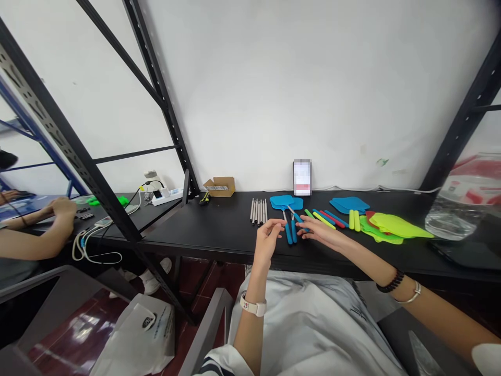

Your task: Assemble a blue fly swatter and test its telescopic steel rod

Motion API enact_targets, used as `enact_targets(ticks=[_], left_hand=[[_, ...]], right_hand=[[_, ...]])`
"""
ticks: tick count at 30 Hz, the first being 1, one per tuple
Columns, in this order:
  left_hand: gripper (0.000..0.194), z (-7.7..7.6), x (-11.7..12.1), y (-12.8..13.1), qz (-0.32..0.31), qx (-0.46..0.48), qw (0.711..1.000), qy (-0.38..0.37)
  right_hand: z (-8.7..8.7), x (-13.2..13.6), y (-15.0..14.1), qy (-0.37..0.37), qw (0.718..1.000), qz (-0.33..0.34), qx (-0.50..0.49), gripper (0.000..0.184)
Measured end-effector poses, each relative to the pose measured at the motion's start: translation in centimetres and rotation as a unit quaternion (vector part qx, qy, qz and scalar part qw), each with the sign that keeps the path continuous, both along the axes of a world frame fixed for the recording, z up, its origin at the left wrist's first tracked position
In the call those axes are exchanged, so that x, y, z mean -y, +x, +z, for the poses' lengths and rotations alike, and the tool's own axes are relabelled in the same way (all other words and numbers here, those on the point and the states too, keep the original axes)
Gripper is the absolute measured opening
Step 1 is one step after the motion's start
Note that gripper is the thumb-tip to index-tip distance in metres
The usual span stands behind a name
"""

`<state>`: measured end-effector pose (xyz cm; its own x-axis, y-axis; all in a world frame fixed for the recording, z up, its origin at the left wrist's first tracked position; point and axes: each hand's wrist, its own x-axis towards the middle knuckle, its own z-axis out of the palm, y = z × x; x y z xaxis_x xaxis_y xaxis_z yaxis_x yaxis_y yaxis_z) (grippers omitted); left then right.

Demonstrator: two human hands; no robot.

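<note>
My left hand (269,237) is just left of several blue fly swatters, fingers loosely bent and apart, with nothing visible in them. My right hand (323,233) stretches in from the right with its fingers spread, close over a slanting blue handle (298,218); whether it touches is hard to tell. Two upright blue handles (291,234) lie between the hands, pointing toward me. Beyond them, the blue swatter heads (282,201) overlap on the black table (211,224). Thin metal rods (259,210) lie in a row at the left.
Right of my hands lie coloured handle tubes (324,218), yellow tubes (354,220), blue heads (349,204) and yellow-green heads (399,225). A large clear bottle (454,209) stands far right. A phone (302,177) leans on the wall; a cardboard box (219,187) sits left. Another person's hands (62,209) are far left.
</note>
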<state>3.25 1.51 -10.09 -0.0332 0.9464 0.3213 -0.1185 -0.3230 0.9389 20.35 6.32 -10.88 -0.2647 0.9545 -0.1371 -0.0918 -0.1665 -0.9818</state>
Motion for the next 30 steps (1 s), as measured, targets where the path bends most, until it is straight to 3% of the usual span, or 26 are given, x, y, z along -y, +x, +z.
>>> enact_targets(ticks=[5,11,17,22,30], left_hand=[[0.017,-0.5,-0.3,-0.4,0.009,-0.011,1.0,-0.004],[0.017,-1.4,-0.7,-1.0,0.062,-0.053,0.997,-0.003],[0.017,-2.3,-1.0,-1.0,0.104,-0.135,0.985,0.041],[0.021,-2.7,-1.1,-0.1,0.087,-0.173,0.979,0.058],[0.027,-3.4,-1.5,1.0,0.076,-0.22,0.97,0.067]], right_hand=[[0.3,0.7,-0.2,0.038,0.999,0.0,0.017,0.057],[0.5,1.0,-1.0,0.058,0.998,0.018,0.031,0.057],[0.0,1.7,-1.3,0.079,0.993,0.046,0.073,0.059],[-0.1,2.6,-1.6,0.077,0.991,0.077,0.072,0.061],[1.7,4.7,-2.4,0.053,0.988,0.103,0.099,0.062]])
